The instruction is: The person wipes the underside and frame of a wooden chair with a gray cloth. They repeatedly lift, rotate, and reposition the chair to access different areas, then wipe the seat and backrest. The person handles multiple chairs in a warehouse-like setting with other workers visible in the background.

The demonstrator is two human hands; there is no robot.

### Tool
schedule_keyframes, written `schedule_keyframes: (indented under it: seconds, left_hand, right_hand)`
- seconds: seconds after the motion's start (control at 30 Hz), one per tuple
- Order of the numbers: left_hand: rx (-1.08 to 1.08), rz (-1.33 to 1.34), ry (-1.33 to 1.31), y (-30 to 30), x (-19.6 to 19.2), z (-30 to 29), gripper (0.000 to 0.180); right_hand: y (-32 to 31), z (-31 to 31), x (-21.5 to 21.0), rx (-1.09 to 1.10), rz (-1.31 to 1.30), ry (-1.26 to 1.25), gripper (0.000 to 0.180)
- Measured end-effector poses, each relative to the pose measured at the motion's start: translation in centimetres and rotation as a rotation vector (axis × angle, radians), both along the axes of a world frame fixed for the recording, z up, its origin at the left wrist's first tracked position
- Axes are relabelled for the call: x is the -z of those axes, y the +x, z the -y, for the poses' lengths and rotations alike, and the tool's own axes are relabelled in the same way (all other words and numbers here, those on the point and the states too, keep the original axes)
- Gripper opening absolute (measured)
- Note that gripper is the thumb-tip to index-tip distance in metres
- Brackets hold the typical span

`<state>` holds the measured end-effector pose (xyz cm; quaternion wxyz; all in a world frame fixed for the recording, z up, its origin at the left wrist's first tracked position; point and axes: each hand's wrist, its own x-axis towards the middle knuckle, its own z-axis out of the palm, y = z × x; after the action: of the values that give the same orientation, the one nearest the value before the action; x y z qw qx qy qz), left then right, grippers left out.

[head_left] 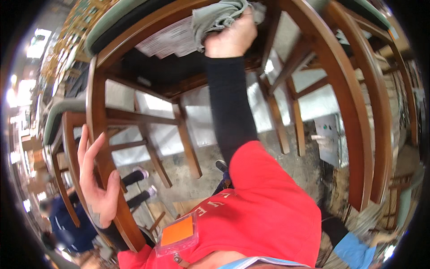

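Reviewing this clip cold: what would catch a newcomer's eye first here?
First the right hand at top centre, pressing a grey cloth against the dark wooden chair frame that arches across the whole view. Next the left hand at lower left, open against a curved chair leg, and the orange badge on the red shirt below.

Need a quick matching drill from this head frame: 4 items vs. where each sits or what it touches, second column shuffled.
Items:
1. left hand
2. right hand
3. orange badge
4. chair seat cushion

States:
A. clipped on the red shirt
B. green, top left
C. gripping a grey cloth
D. open palm on a curved wooden chair rail

Pairs: 1-D, 2-C, 3-A, 4-B
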<state>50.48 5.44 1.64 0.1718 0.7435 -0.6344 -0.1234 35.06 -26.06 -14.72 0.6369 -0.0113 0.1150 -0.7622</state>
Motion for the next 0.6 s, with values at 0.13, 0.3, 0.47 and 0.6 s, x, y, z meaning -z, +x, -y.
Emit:
schedule_keyframes:
  seconds: [0.13, 0.3, 0.47, 0.6]
  left_hand:
    - [-0.032, -0.063, -0.043, -0.2, 0.2, 0.0, 0.073]
    - [-0.070, -0.122, -0.062, -0.4, 0.4, -0.2, 0.074]
    - [-0.058, -0.115, -0.055, -0.2, 0.5, 0.6, 0.073]
    - [-0.038, -0.013, -0.023, 0.4, 0.3, 0.2, 0.072]
  right_hand:
    - [2.5, -4.8, 2.0, 0.193, -0.627, -0.136, 0.016]
    - [11.8, -8.4, 2.4, 0.393, -0.734, -0.097, 0.027]
    - [19.4, -11.1, 1.8, 0.357, -0.891, -0.203, 0.026]
    - [16.0, -10.4, 8.1, 0.167, -1.321, -0.494, 0.021]
